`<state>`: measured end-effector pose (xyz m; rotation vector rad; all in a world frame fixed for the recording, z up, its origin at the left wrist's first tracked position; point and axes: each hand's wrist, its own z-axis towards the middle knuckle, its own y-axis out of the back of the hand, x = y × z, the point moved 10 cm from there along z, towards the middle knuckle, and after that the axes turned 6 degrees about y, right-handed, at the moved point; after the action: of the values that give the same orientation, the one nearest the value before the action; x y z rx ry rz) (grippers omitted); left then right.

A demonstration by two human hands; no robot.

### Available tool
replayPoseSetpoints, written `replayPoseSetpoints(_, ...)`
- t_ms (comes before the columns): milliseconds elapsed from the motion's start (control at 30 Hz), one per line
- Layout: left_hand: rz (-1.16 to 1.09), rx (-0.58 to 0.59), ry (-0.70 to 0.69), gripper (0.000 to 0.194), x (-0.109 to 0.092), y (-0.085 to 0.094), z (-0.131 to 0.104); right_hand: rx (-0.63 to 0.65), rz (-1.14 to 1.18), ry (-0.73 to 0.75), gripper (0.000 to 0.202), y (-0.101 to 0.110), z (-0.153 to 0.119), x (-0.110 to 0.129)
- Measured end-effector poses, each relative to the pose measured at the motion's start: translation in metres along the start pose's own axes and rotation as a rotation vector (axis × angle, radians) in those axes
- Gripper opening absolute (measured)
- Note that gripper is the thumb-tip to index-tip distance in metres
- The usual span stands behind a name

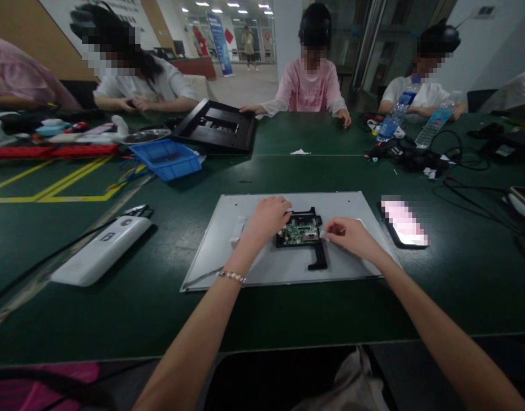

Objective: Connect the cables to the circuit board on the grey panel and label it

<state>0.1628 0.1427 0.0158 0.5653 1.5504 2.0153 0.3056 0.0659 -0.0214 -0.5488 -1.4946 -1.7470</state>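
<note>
A green circuit board [303, 233] sits in a black plastic bracket [319, 258] on a flat pale-grey panel [219, 251]. My left hand [271, 217] reaches over the bracket's upper left side, fingers curled together at its edge; the fingertips are partly hidden. To the right of the board, my right hand [350, 237] is closed in a pinch. A small whitish piece [323, 234] shows at its fingertips, too small to name. Left of the board, a white strip-like piece [237, 231] lies on the panel, partly behind my left wrist.
A white power bank [103, 248] with a cable lies left of the panel, and a phone [403, 222] lies right. Farther back are a blue basket [170, 162], a black frame [215, 127] touched by a person's hand, bottles [397, 114] and tangled black cables [416, 157]. Several people sit opposite.
</note>
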Motion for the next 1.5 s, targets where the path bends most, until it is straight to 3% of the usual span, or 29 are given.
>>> replayPoseSetpoints(133, 0.08, 0.05, 0.032, 0.026, 0.0, -0.01, 0.002, -0.023, 0.007, -0.094, 0.012, 0.015, -0.002, -0.016)
replayPoseSetpoints(333, 0.093, 0.027, 0.035, 0.025, -0.004, -0.007, 0.016, -0.026, -0.165, -0.155, 0.016, 0.031, -0.006, -0.036)
replayPoseSetpoints(433, 0.078, -0.001, 0.005, 0.024, -0.024, -0.004, 0.036, -0.027, -0.222, -0.16, 0.017, 0.031, -0.005, -0.039)
replayPoseSetpoints(567, 0.066, 0.036, -0.126, 0.024, -0.065, -0.011, 0.057, -0.046, -0.259, -0.12, 0.015, 0.032, -0.002, -0.038)
replayPoseSetpoints(700, 0.063, 0.074, -0.147, 0.024, -0.079, -0.022, 0.062, -0.058, -0.276, -0.106, 0.013, 0.036, -0.001, -0.04)
replayPoseSetpoints(867, 0.041, 0.079, -0.125, 0.028, -0.064, -0.019, 0.052, -0.062, -0.256, -0.061, 0.016, 0.035, -0.001, -0.031)
replayPoseSetpoints(1033, -0.097, 0.003, -0.052, 0.03, -0.029, 0.001, 0.026, -0.021, -0.229, 0.059, 0.025, 0.024, -0.001, -0.007)
replayPoseSetpoints(1133, -0.177, 0.01, -0.018, 0.038, -0.008, 0.004, 0.004, 0.008, -0.225, 0.06, 0.024, 0.018, -0.002, -0.005)
replayPoseSetpoints(1300, -0.405, 0.15, -0.027, 0.064, 0.01, -0.005, -0.028, -0.001, -0.205, 0.016, 0.018, 0.017, -0.003, -0.012)
replayPoseSetpoints(1500, -0.514, 0.327, -0.076, 0.09, 0.015, -0.02, -0.043, -0.029, -0.212, 0.01, 0.019, 0.018, -0.003, -0.017)
